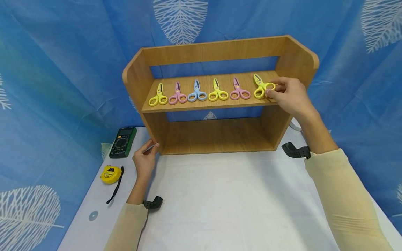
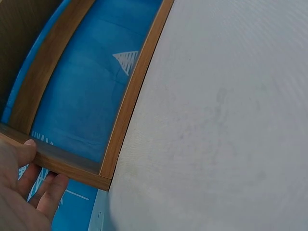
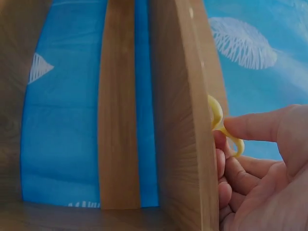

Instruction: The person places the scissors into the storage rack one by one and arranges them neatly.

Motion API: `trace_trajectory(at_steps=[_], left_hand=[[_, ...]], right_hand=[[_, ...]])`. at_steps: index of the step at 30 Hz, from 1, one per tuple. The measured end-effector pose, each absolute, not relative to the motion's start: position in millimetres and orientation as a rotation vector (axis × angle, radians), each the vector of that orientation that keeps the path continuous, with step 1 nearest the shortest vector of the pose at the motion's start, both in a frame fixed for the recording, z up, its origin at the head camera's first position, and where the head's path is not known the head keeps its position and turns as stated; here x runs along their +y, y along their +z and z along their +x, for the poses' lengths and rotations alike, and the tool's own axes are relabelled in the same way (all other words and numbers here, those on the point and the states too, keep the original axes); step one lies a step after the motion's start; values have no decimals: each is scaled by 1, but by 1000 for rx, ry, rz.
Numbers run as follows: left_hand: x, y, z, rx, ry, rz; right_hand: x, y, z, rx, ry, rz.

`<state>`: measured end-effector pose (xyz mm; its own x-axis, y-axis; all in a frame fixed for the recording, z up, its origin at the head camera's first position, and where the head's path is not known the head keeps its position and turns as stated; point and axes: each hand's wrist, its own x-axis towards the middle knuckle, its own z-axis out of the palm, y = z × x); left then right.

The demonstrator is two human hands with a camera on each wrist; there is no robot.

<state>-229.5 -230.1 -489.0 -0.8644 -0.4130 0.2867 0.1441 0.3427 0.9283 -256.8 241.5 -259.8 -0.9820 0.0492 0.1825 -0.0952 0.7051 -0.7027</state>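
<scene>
A two-tier wooden shelf stands at the back of the white table. On its upper board my right hand pinches a handle loop of the rightmost yellow scissors, whose blades point to the back. To their left lie more scissors in a row: pink scissors, yellow scissors, blue scissors, another pink pair and another yellow pair. My left hand grips the front edge of the shelf's left side panel, low down, thumb on the inner face. The right wrist view shows the yellow handle between thumb and fingers.
Left of the shelf lie a green-cased multimeter and a yellow tape measure with a black strap. A round grey disc is on the table's left part. A blue leaf-patterned cloth hangs around the table.
</scene>
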Motion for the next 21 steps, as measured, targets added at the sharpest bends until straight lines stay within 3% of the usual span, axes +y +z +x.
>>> trace_trajectory(at_steps=[14, 21], left_hand=[[-234, -484, -228, -2161, -1569, 227], [-246, -464, -215, -2324, -1344, 244]], right_hand=[[240, -266, -260, -2839, 925, 36], [242, -279, -236, -2625, 1010, 118]])
